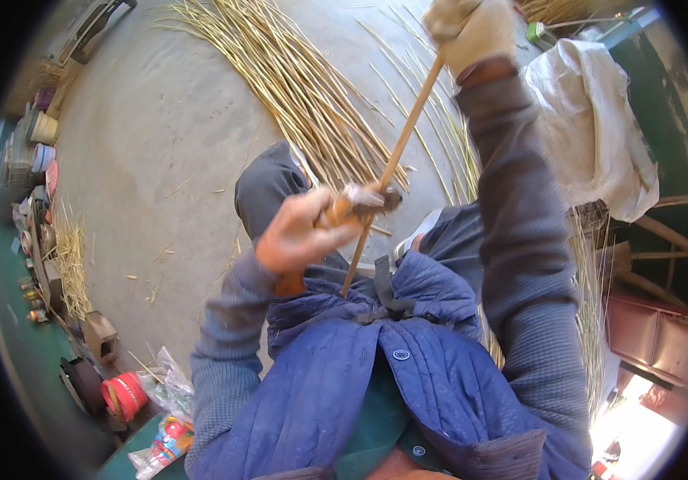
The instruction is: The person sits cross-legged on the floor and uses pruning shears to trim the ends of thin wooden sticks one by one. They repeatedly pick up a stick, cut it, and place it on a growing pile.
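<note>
My left hand (300,232), bare, is closed around the orange handle of a hand tool (336,212). The tool's dark metal head (388,200) meets a thin brown stick (414,120) above my knees. Motion blur hides the tool's exact kind. At the top, my right hand (472,36), in a pale glove, grips the stick's upper end. The stick slants down past the tool, its lower end in front of my blue padded jacket (312,392).
A bundle of long, thin sticks (296,88) lies on the concrete floor (144,144) ahead, with looser ones at its right. A whitish woven sack (588,120) stands far right. Along the left wall are a red spool (124,396), a straw pile (73,264) and plastic bags (169,384).
</note>
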A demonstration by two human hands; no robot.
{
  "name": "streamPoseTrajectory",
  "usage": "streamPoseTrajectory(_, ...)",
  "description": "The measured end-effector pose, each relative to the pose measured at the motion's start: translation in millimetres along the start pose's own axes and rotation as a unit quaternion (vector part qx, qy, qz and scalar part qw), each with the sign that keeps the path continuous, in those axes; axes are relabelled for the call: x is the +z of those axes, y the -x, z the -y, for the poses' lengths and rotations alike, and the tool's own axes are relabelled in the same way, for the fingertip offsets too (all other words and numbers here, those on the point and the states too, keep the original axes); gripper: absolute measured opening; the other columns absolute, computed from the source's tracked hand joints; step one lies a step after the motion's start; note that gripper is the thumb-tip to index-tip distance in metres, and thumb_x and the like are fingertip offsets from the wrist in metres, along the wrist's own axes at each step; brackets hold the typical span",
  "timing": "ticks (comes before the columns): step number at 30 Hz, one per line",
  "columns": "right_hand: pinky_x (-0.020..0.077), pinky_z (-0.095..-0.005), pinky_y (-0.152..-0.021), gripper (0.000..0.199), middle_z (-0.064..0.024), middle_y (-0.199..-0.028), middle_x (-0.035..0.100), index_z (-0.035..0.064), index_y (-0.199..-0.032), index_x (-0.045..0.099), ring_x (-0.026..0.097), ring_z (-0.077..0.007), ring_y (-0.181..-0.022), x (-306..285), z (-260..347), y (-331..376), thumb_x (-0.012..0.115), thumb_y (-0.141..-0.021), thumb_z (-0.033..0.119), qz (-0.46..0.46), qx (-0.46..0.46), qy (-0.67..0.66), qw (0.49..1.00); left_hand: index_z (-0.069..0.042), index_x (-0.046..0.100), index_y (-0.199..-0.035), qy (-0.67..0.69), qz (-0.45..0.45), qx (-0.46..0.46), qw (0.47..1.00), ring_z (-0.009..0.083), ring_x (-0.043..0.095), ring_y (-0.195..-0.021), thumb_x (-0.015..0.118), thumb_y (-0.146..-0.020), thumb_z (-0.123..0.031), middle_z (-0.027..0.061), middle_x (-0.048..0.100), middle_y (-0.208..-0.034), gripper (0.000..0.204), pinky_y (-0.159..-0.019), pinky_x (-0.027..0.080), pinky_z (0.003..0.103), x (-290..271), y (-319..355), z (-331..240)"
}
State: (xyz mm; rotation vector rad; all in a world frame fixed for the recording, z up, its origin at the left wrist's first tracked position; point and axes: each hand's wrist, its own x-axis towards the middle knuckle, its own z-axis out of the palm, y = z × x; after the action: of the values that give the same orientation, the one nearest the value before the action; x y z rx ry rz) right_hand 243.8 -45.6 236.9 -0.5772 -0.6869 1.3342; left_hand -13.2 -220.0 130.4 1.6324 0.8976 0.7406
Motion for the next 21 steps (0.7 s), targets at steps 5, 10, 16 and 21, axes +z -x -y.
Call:
streamPoseTrajectory(5,0.0447,-0.0303,-0.051,0.034,-0.0004,-0.07,0.056,0.0048,-0.112,0.062,0.051,-0.0143,-0.054,-11.5,17.6,9.6,0.047,-0.113,0.035,0.068,-0.028,0.03,0.997,0.004,0.064,-0.105,0.017,0.027,-0.059,0.998,0.0066,0.06,-0.057,0.084,-0.092,-0.019,0.0041,0.066,-0.076,0.033,-0.048,0.048,0.024,-12.9,-65.5,-38.3)
streamPoseTrajectory(10,0.0596,-0.0385,-0.073,0.024,-0.0107,-0.097,0.067,0.0063,-0.118,0.067,0.071,-0.0284,-0.087,-37.9,30.2,45.3,0.065,-0.096,0.014,0.03,-0.468,0.697,0.542,0.003,0.06,-0.109,0.079,0.004,-0.018,0.997,0.0066,0.059,-0.055,0.078,-0.097,-0.015,0.0018,0.063,-0.075,0.028,-0.046,0.047,0.024,-8.8,-102.1,-50.9)
streamPoseTrajectory(16,0.0582,-0.0379,-0.078,0.04,-0.017,-0.095,0.074,0.0044,-0.133,0.064,0.075,-0.0253,-0.084,-53.4,-9.2,170.4,0.056,-0.111,0.036,-0.045,0.02,0.474,0.879,0.0,0.057,-0.109,0.139,-0.003,-0.003,0.99,0.0082,0.057,-0.05,0.074,-0.101,-0.017,0.0024,0.062,-0.073,0.025,-0.044,0.046,0.023,29.0,-147.2,-58.5)
streamPoseTrajectory(21,0.057,-0.0404,-0.06,0.029,-0.0167,-0.091,0.071,0.0055,-0.122,0.065,0.075,-0.0291,-0.075,-98.5,-13.6,170.8,0.056,-0.111,0.03,-0.009,-0.061,0.704,0.707,0.0,0.062,-0.103,0.156,-0.064,-0.031,0.985,0.0095,0.057,-0.049,0.075,-0.101,-0.021,0.0038,0.063,-0.07,0.025,-0.043,0.046,0.024,53.3,-167.8,-52.0)
